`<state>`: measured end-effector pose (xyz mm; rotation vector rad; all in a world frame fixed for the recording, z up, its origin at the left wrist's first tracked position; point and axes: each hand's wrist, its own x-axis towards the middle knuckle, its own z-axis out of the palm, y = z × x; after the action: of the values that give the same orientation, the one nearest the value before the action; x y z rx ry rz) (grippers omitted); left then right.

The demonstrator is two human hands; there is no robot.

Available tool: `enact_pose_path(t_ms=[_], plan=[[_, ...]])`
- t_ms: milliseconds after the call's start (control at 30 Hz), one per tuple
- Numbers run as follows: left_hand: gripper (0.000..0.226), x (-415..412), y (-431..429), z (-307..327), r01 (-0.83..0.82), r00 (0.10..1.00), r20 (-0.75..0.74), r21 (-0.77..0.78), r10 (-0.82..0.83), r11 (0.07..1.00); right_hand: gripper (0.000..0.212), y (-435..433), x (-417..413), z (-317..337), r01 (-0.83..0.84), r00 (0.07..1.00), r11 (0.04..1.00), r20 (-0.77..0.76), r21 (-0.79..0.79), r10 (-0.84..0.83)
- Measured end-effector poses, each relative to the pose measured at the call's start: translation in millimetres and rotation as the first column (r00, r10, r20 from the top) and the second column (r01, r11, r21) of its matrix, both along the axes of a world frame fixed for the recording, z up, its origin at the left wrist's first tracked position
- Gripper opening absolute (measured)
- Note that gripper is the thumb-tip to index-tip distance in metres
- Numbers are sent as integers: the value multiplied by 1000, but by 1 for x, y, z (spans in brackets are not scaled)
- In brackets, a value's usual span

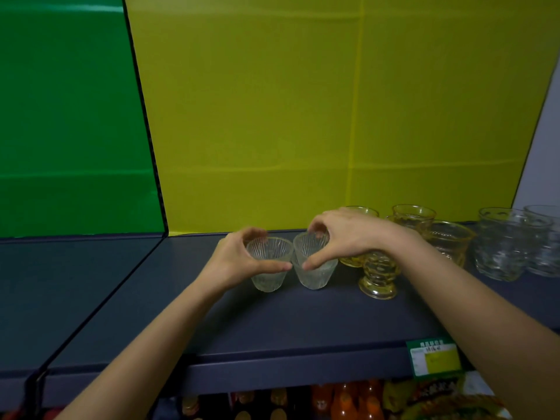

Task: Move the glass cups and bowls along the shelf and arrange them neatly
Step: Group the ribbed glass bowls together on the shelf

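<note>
Left hand curls thumb and fingers round the rim of left cup, and right hand grips right cup the same way from above. My guess is rim grips were picked so both move as a pair. Cups stand upright mid-shelf, walls touching, just left of the amber goblets, with clear tumblers further right, which reads as grouping by type. Both cups empty, and nothing visible in the other glassware either.
</note>
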<state>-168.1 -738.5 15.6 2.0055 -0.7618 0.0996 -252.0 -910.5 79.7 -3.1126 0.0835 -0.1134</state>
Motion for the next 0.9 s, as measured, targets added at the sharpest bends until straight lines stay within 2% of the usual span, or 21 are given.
enact_pose_path(t_ms=[133,300,500,733,900], plan=[[77,1,2,-8,23,998,-62,13,-22,1000,85,-1,3,-5,-2,999,1000,-53,-14,1],[99,2,6,-7,70,993,-101,70,-62,995,88,-3,3,-5,-2,994,999,-107,-37,-2],[81,7,12,-9,44,997,-66,81,-39,996,85,4,7,-6,1,997,999,-74,-47,-5],[81,15,23,-6,46,996,-81,96,-38,994,85,12,19,-10,0,998,1000,-67,-23,-2],[91,15,24,-8,47,995,-97,112,-36,993,91,13,20,-10,0,996,1000,-88,-25,-3]])
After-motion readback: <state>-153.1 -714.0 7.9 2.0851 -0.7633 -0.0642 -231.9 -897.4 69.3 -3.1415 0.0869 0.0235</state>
